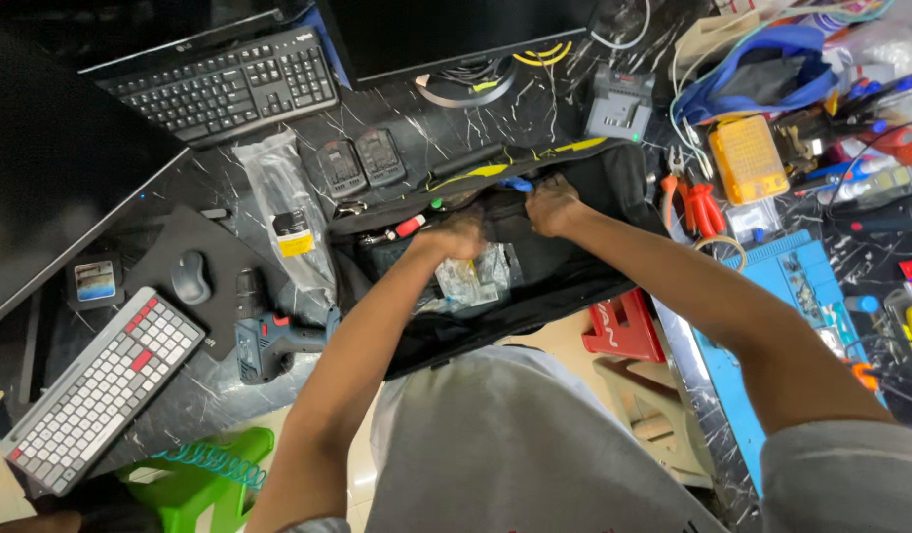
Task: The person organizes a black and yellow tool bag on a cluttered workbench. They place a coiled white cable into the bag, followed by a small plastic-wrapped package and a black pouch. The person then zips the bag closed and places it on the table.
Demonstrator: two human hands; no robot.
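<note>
Grey-sleeved shoulders and two bare forearms fill the near edge of the head view, both reaching away into an open black tool bag (574, 281) that lies across the near edge of the dark marbled desk (180, 395).

Inside the bag's mouth the left hand (454, 237) is curled downward just above a clear plastic packet (471, 281); its fingers look bent shut, though whether they pinch the packet or the lining I cannot tell. Just right of it, the right hand (552, 204) is closed on the bag's far edge, beside a small blue tab, apparently holding the opening apart.

As a judgement, the work stands at sorting through the bag's contents: one hand spreads, the other digs. Lifting anything out would call for a firm pinch on the slippery packet and a steady hold on the rim.

Left of the bag lie a blue cordless drill (268, 341), two battery packs (362, 163) and a bagged item; red-handled pliers (698, 207) lie to its right.
</note>
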